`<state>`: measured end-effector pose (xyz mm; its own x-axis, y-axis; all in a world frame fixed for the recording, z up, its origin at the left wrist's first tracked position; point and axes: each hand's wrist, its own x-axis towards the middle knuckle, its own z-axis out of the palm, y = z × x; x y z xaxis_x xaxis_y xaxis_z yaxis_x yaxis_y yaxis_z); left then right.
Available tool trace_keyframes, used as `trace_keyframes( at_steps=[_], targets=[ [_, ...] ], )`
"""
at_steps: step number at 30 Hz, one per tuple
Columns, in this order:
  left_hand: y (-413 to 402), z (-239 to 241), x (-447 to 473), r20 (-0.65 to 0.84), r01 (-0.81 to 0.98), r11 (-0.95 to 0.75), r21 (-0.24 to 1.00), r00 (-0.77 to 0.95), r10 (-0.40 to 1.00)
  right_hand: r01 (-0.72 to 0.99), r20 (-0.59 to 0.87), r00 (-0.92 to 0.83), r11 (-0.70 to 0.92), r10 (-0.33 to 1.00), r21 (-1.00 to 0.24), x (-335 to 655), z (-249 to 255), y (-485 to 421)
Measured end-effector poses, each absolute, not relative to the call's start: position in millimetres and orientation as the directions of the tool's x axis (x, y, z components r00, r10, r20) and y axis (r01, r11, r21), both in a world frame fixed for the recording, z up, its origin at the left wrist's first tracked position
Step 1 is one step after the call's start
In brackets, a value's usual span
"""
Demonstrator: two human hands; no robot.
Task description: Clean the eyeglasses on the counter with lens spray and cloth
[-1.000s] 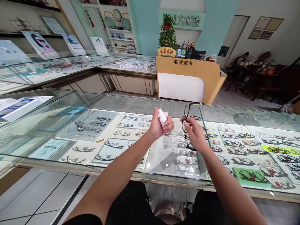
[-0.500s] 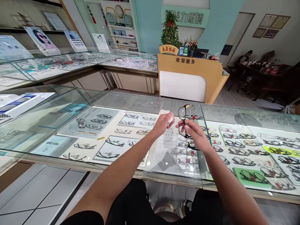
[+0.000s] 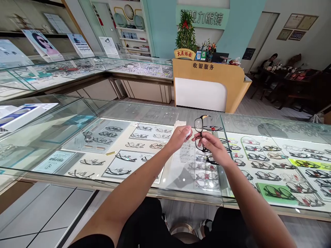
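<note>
A pair of black-framed eyeglasses [image 3: 198, 124] stands on end above the glass counter, one lens over the other. The fingers and thumb of my right hand [image 3: 215, 148] pinch it around the bridge and lower lens. Just to the left, my left hand [image 3: 179, 137] is closed around a small white object [image 3: 189, 133]. Mostly covered by the fingers, that object is too hidden to name. The two hands are close together over the display case [image 3: 165, 189], where rows of eyeglasses [image 3: 263, 165] lie under the glass.
A white and blue box [image 3: 23, 115] rests on the counter at left. Beyond the case stands a wooden cashier desk [image 3: 239, 82] with a plant [image 3: 185, 34] on it. More glass cases [image 3: 139, 69] run along the back left. A person [image 3: 270, 60] sits at a dark table far right.
The whole view has shifted slightly. My left hand remains closed on the white object, and my right hand still pinches the eyeglasses beside it, with hardly any movement.
</note>
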<state>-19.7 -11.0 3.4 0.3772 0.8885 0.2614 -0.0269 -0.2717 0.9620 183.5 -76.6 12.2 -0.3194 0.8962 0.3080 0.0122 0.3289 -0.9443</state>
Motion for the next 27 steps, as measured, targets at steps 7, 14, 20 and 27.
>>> trace_keyframes(
  at_steps=[7, 14, 20, 27],
  targets=[
    [-12.7, -4.7, -18.0, 0.239, 0.074, -0.32, 0.945, 0.513, 0.824, -0.019, 0.312, -0.13, 0.312, 0.941, -0.95, 187.1, 10.2, -70.0],
    [-14.3, -15.4, -13.8, 0.194, 0.209, -0.34, 0.917, 0.511, 0.838, -0.024, 0.311, -0.098, 0.31, 0.945, -0.95, 186.8, 5.2, -67.1],
    [-8.7, -2.6, -20.4, 0.241, 0.105, -0.315, 0.943, 0.438, 0.866, -0.006, 0.32, -0.112, 0.321, 0.941, -0.947, 189.1, 4.5, -66.0],
    [43.8, -14.7, -60.5, 0.168, 0.2, -0.127, 0.971, -0.202, 0.965, -0.04, 0.324, -0.082, 0.321, 0.943, -0.946, 191.2, 4.0, -64.9]
  ],
)
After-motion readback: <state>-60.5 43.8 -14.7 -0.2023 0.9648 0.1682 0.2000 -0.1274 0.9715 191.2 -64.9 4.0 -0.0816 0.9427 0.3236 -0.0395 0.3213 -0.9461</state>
